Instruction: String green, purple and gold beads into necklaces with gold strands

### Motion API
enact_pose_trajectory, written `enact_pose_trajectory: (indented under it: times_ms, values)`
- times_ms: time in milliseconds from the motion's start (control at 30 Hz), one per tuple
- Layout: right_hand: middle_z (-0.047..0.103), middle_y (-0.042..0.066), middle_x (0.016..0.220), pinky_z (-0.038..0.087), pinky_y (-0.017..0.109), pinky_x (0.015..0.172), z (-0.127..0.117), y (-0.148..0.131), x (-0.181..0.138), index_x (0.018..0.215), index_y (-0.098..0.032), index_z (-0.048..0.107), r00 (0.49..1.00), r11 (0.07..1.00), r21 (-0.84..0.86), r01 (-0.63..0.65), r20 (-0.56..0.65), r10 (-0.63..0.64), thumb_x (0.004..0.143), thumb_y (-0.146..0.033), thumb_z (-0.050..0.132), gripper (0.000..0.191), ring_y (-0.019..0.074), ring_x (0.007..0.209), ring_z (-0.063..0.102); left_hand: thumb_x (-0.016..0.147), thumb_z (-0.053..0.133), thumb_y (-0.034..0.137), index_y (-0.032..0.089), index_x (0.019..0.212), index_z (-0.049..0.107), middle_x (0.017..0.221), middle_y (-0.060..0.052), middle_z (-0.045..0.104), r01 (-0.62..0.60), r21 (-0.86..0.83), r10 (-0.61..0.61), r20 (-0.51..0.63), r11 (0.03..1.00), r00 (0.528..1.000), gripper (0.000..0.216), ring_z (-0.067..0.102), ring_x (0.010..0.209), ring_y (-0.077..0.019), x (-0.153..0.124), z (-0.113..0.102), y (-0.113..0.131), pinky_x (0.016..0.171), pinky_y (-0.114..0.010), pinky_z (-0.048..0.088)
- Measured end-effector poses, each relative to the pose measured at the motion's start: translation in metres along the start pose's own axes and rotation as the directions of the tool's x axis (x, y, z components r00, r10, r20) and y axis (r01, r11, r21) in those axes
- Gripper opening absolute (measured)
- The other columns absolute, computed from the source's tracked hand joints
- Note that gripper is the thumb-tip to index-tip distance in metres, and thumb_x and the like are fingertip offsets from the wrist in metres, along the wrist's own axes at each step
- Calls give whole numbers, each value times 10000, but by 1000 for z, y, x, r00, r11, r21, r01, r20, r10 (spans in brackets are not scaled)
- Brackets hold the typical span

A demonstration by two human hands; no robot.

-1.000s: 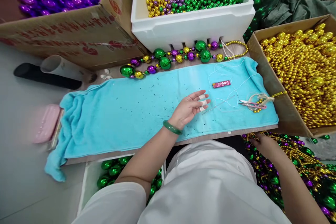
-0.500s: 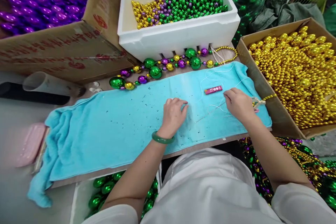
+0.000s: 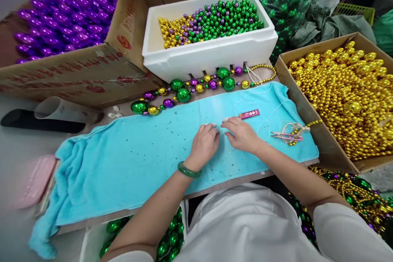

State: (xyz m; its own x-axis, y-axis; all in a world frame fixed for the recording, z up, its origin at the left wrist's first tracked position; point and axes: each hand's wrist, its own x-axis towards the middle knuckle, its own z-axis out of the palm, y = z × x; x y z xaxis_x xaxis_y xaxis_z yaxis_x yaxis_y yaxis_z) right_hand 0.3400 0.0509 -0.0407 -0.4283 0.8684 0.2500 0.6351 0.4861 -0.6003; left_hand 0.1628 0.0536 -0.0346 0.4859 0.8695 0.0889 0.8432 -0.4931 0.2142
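My left hand [image 3: 205,144], with a green bangle [image 3: 188,170] at the wrist, rests on the turquoise towel [image 3: 153,159]. Its fingers are curled, the thumb close to them; whatever they pinch, if anything, is hidden. Facing it, my right hand [image 3: 241,134] lies palm down, thumb and fingers apart, fingertips close to the left ones. A thin needle [image 3: 232,151] shows below the right hand. Above that hand is a small magenta packet [image 3: 249,114]. White thread [image 3: 266,122] loops across the towel, and pink-handled thread snips [image 3: 287,136] lie by a gold bead loop at right.
A bead necklace [image 3: 183,94] lies along the towel's back edge before a white foam box [image 3: 211,55] of small beads. Cardboard boxes hold purple beads [image 3: 70,20] at left and gold bead strands [image 3: 353,102] at right. Dark specks dot the towel.
My right hand has moved left, from beside the packet and thread to close by my left hand, uncovering the snips. The left hand stays nearly in place. The view has tilted slightly.
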Motion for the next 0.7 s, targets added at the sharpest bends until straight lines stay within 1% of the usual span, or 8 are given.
enact_pose_trajectory:
  times_ms: [67,100,167,233,333,500,600,700]
  values:
    - [584,102,1245,393,344,988,12,-3,3,1183,-158,574,999,980,199,-9,-46,18,797,-114,505,395,205,1165,493,873,461,189,166,872,631,969,-101,623,12,-81,-13,-23,997,1000,172,533,968,-241,3,-12,3,886,-389,445]
    - [602,91,1217,406,334,972,16,-4,4,1186,-164,569,996,954,298,-45,-58,65,788,-122,518,403,192,1132,522,881,455,198,171,881,620,943,-89,620,7,-114,-11,-38,993,999,167,537,955,-233,4,-19,5,879,-382,442]
    - [666,46,1024,458,299,847,16,-5,7,1131,-178,590,977,865,472,-168,-35,209,797,-191,545,337,160,929,598,899,444,218,179,899,600,934,-74,618,-12,-154,1,-70,988,998,161,536,945,-223,6,-33,9,873,-373,432]
    - [645,-14,766,446,251,669,9,-7,7,1001,-187,633,942,773,566,-286,20,334,806,-296,569,232,120,675,566,913,436,235,184,905,588,931,-69,613,-38,-156,24,-94,987,995,161,529,931,-218,8,-42,12,862,-372,423]
    - [526,-55,560,344,222,541,-10,-10,2,823,-195,663,918,756,556,-344,32,394,797,-368,590,189,88,516,436,926,416,232,185,901,581,917,-71,600,-121,-132,110,-89,984,990,173,516,920,-217,14,-48,17,855,-375,415]
    - [506,-54,541,297,230,518,-43,-11,-14,768,-189,675,925,839,431,-331,-27,378,779,-282,618,109,77,491,394,937,389,215,175,889,574,917,-77,592,-270,-88,264,-72,959,962,195,497,926,-217,27,-49,31,851,-370,418]
    - [515,-50,555,313,228,522,-75,-8,-19,739,-177,671,920,864,418,-281,-141,367,793,-242,607,106,70,499,398,938,404,236,176,911,584,961,-80,597,-297,-88,285,-127,951,950,192,502,958,-217,38,-54,41,878,-381,417]
    - [540,-47,584,321,224,525,-126,-8,-24,724,-160,672,866,898,371,-235,-340,367,781,-206,629,85,57,518,412,930,431,270,184,947,603,1013,-82,597,-249,-110,230,-161,962,960,193,513,991,-226,51,-57,44,906,-417,408]
